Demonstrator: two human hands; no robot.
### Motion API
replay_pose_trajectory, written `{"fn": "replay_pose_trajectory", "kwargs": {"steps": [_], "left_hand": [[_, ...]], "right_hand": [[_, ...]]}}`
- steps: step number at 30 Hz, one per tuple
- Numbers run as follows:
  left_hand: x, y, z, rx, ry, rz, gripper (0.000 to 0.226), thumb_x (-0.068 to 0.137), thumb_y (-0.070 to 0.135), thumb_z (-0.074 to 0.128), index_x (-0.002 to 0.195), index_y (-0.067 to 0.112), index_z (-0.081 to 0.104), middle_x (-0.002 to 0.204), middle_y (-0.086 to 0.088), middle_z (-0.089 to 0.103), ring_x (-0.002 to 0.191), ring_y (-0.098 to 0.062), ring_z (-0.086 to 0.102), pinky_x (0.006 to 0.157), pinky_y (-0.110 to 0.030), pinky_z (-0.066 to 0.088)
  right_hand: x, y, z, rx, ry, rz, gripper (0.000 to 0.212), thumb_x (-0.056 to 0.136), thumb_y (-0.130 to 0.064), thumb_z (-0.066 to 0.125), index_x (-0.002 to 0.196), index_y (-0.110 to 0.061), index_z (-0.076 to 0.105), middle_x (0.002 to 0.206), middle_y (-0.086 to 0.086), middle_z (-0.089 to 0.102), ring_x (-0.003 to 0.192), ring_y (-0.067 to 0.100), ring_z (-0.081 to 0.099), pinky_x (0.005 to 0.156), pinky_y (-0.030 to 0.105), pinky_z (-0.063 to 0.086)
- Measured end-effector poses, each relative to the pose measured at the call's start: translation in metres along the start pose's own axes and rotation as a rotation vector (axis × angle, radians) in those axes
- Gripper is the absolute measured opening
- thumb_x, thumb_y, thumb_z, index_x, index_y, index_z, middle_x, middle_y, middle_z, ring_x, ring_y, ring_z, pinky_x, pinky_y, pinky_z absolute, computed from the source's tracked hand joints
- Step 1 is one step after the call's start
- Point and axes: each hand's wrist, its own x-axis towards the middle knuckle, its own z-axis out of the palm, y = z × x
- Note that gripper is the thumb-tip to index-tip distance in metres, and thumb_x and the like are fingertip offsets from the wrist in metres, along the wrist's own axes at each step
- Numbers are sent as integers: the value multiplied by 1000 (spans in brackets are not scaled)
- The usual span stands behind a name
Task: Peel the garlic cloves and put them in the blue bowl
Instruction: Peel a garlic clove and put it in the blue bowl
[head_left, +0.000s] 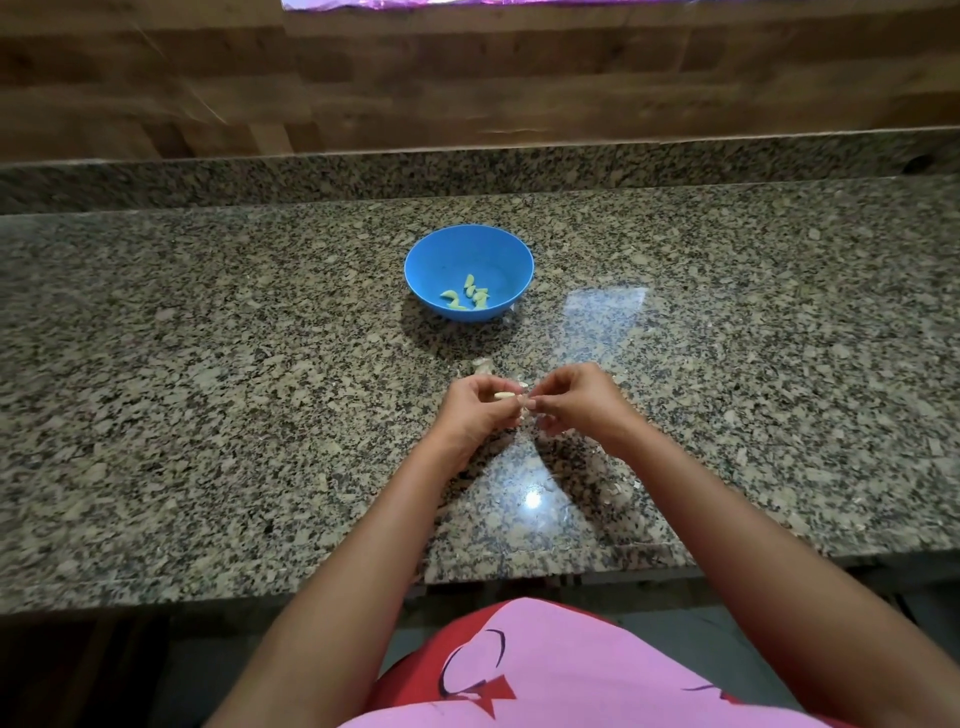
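Observation:
A blue bowl (468, 248) stands on the granite counter (208, 374), holding several peeled garlic cloves (470, 293). In front of it, both hands meet over the counter. My left hand (475, 408) pinches a pale garlic clove (505, 396) between thumb and fingers. My right hand (574, 402) has its fingertips on the same clove's right end. A small pale clump, garlic or skins (482, 366), lies on the counter just beyond my hands.
A raised granite ledge (467, 166) and a wooden wall (467, 88) run behind the counter. Pale bits of skin (621, 491) lie on the counter near my right forearm. The counter's front edge (311, 597) is close to my body.

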Motion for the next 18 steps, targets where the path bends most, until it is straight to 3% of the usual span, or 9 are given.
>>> {"fn": "replay_pose_trajectory", "kwargs": {"steps": [4, 9, 18], "left_hand": [[-1, 0, 1, 20, 6, 41, 13, 78, -3, 70, 84, 8, 66, 87, -10, 68, 83, -21, 66, 82, -30, 56], [-1, 1, 3, 5, 16, 41, 13, 79, -2, 69, 90, 5, 68, 83, -7, 69, 73, -13, 65, 67, -19, 54], [2, 3, 3, -100, 40, 47, 9, 84, -9, 60, 84, 0, 64, 80, -12, 68, 63, -13, 68, 61, -19, 56]], "right_hand": [[-2, -4, -1, 293, -80, 80, 8, 87, 7, 53, 87, 5, 60, 83, 21, 64, 59, 21, 60, 58, 28, 56], [-1, -2, 0, 360, -23, 73, 3, 83, 3, 61, 84, 3, 64, 79, 15, 66, 62, 20, 61, 62, 28, 55], [-1, 1, 4, 373, -4, 27, 6, 82, 3, 64, 87, 5, 64, 77, 15, 66, 61, 19, 62, 57, 23, 55]]}}
